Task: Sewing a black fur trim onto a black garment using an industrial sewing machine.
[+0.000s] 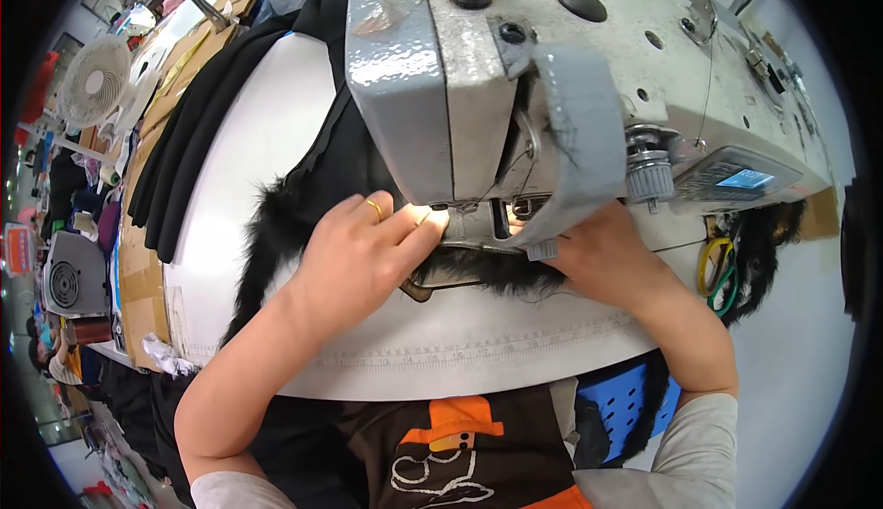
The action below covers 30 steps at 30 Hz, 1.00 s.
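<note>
A sewing machine (pixel 405 114) fills the upper middle, its needle area lit. My left hand (pixel 359 251), with a gold ring, lies just left of the needle area, its fingers bent and pressed together on black fabric (pixel 345 164). Black fur trim (pixel 267 233) runs along that fabric's left side, and more fur (pixel 506 270) shows in front of the needle area between my hands. My right hand (pixel 602 251) curls in from the right at the fur, its fingers mostly hidden behind a grey strip (pixel 589 132) hanging on the machine. The stitching point is partly covered.
A printed ruler (pixel 441 354) follows the white table's (pixel 368 376) near edge. Yellow-and-green-handled scissors (pixel 717 274) lie at the right beside more black fur (pixel 759 256). Folded black cloth (pixel 198 141) drapes at the left. Below the table stands a blue perforated basket (pixel 612 408).
</note>
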### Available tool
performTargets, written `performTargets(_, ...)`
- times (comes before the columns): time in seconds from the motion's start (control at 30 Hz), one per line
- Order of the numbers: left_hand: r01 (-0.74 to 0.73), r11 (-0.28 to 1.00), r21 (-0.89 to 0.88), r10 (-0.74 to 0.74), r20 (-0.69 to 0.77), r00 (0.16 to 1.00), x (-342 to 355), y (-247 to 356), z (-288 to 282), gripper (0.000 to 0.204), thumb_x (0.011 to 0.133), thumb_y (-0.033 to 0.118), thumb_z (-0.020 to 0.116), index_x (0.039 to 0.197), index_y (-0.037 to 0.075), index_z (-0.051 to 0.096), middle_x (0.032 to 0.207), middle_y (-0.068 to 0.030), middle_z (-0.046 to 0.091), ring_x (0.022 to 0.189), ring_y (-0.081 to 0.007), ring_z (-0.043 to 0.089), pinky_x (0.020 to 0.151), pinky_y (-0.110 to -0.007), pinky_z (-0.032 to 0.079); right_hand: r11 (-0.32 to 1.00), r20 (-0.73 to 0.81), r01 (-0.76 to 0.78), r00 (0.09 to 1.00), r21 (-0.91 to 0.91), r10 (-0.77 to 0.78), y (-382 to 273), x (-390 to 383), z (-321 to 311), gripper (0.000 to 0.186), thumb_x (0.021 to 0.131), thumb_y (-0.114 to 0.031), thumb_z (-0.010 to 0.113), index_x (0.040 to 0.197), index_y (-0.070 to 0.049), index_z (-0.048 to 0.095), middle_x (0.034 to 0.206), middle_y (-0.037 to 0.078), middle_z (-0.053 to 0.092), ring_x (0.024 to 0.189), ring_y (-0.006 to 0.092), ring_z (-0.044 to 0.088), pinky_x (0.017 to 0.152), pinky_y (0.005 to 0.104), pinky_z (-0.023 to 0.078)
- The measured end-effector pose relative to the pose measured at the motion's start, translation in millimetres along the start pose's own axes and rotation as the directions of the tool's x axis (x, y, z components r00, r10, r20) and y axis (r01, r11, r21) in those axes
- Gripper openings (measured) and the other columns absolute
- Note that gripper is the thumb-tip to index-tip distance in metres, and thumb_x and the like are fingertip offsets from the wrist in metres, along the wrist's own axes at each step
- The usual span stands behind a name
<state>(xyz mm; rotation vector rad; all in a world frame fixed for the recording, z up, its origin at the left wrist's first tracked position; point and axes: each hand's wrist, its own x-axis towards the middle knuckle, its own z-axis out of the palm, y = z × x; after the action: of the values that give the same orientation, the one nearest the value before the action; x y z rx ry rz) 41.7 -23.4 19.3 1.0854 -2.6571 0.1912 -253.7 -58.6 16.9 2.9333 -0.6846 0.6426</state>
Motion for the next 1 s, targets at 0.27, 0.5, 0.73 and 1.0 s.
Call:
performTargets(0.27,0.117,0.993,0.027,-0.109,-0.220,0.969,16,-14,8,0.010,0.075,0.006,0.069,0.085,0.009,0.067,0.084,-0.0021,0.060,0.080,-0.0238,0.061,0.067,-0.036,0.052,0.999,0.015,0.027,1.000,-0.022,-0.026,1,1,7,0.018,0.077,-0.013,0.067,0.095,-0.009,0.067,0.099,0.001,0.064,0.086,0.0189,0.069,0.065,0.0341,0.058)
performTargets(0.5,0.097,0.994,0.047,-0.092,-0.099,0.991,8,-16,9,0.011,0.077,0.008,0.069,0.088,0.010,0.067,0.088,-0.0026,0.061,0.074,-0.0231,0.062,0.062,-0.035,0.053,1.000,0.020,-0.003,1.000,-0.019,0.003,1,1,4,0.019,0.078,-0.013,0.067,0.097,-0.011,0.066,0.100,0.000,0.064,0.083,0.0187,0.068,0.064,0.0336,0.057)
performTargets(0.73,-0.065,0.977,0.205,0.039,0.129,0.991,-10,8,-2,0.043,0.082,0.014,0.067,0.124,0.007,0.066,0.107,-0.0050,0.068,0.087,-0.0218,0.066,0.072,-0.032,0.053,1.000,0.009,-0.015,1.000,-0.024,0.015,2,-7,1,0.038,0.080,-0.012,0.066,0.118,-0.016,0.068,0.112,-0.004,0.066,0.082,0.0175,0.064,0.067,0.0322,0.056)
performTargets(1.0,-0.122,0.986,0.114,0.116,0.060,0.991,-9,4,-5,0.046,0.083,0.014,0.066,0.128,0.004,0.066,0.110,-0.0025,0.063,0.084,-0.0171,0.058,0.072,-0.031,0.049,0.998,0.019,-0.041,0.999,-0.049,0.042,-3,-9,-1,0.040,0.080,-0.012,0.067,0.119,-0.016,0.068,0.117,-0.005,0.067,0.082,0.0178,0.062,0.065,0.0319,0.056)
